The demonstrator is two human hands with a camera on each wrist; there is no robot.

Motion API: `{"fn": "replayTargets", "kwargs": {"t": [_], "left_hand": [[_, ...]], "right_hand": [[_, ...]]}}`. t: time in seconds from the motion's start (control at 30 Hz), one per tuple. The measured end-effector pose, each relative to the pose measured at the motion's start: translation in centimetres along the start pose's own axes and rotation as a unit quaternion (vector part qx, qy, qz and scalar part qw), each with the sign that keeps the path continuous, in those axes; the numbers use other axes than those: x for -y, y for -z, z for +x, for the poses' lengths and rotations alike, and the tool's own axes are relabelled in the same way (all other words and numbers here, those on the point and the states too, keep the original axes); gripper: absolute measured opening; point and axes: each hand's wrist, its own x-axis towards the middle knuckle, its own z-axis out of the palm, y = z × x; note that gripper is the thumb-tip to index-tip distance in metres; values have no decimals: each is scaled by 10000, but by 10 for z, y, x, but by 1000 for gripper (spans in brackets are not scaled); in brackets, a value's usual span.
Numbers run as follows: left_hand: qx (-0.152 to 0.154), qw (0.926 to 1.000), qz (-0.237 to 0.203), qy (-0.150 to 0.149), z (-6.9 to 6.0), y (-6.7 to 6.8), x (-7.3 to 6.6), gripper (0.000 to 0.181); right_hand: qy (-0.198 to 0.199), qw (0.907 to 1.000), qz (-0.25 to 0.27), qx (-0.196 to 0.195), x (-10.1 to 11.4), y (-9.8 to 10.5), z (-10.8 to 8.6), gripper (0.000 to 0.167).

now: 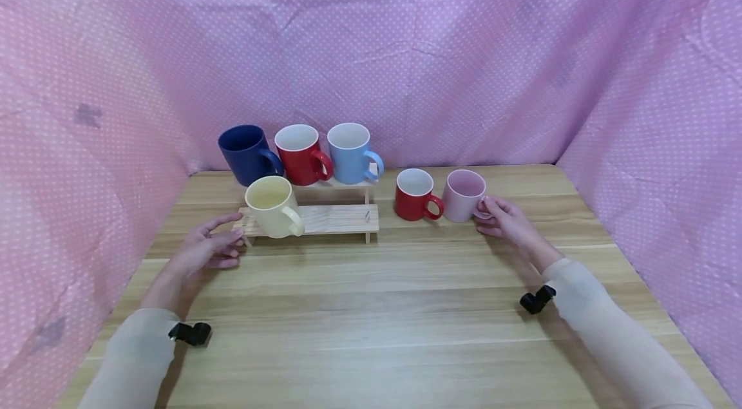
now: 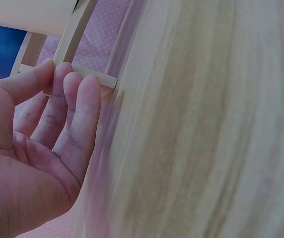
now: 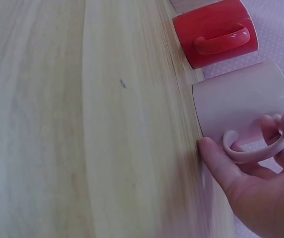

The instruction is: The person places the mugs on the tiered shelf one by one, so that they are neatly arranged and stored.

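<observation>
At the left end of a two-tier wooden rack [image 1: 333,219], my left hand [image 1: 203,249] holds the lower shelf's edge with thumb and fingertips; the left wrist view shows them curled at the wood. My right hand [image 1: 510,225] grips the handle of a pink mug [image 1: 460,206], which stands upright on the table. In the right wrist view, fingers pass around the pink handle [image 3: 253,154]. A cream mug [image 1: 269,209] stands on the lower shelf's left part. On the upper shelf are a dark blue mug [image 1: 243,158], a red mug [image 1: 298,161] and a light blue mug [image 1: 348,158].
A second red mug [image 1: 413,199] stands on the table between the rack and the pink mug, close beside the latter. The wood-grain table [image 1: 371,319] reaches back to a pink dotted cloth [image 1: 417,61] that hangs behind and on both sides.
</observation>
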Motion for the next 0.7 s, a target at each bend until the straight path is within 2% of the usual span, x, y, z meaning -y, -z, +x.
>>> {"fn": "replayTargets", "kwargs": {"t": [0.4,0.5,0.7], "left_hand": [[96,9995,307,36,-2,2,-3,52],[119,9994,329,23,0,3,-2,49],[174,9993,327,-47,-1,2,-3,45]], "right_hand": [[215,9962,696,-470,1,-9,-7,32],[495,9939,831,-537,8,-14,-12,29],[1413,9827,1114,-433,34,-21,-23,22]]}}
